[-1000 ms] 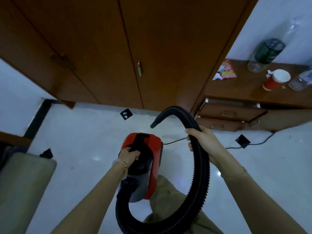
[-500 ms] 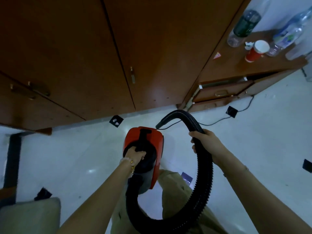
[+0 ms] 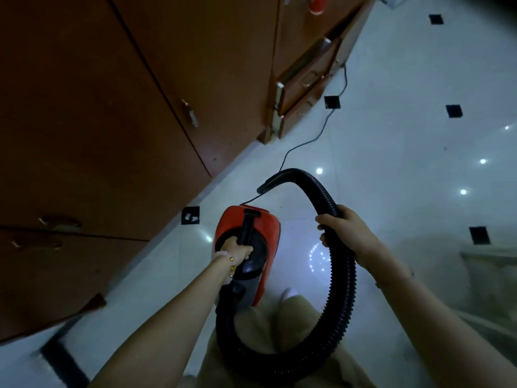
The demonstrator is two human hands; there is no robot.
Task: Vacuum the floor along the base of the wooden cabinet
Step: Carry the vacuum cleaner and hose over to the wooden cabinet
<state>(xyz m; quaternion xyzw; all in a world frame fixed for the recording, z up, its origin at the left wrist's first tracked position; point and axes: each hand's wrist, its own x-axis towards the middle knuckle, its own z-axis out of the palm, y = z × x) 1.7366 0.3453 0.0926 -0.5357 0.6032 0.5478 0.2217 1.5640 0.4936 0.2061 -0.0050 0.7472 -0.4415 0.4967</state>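
- holding the red and black canister vacuum [image 3: 268,228] by its black top handle, the left hand [image 3: 237,252] has its fingers curled tight round the grip. the body looks lifted off the glossy white tiled floor [image 3: 391,141], and carried one-handed it could swing into the brown wooden cabinet [image 3: 112,107] just beside it.
- the right hand [image 3: 345,238] has its fingers wrapped round the black ribbed hose [image 3: 340,303]. the nozzle end [image 3: 268,184] curves up and away from the floor, so i'd say the strip along the cabinet base gets no suction until it is lowered there.
- the thin black power cord [image 3: 307,141] trails from the vacuum past the half-open wooden drawers [image 3: 305,79]. it could snag on a drawer corner or pull taut.
- the hose loops low in front of the person's legs, where a step forward might catch it.
- the floor shines like it's slick, so footing may slip.
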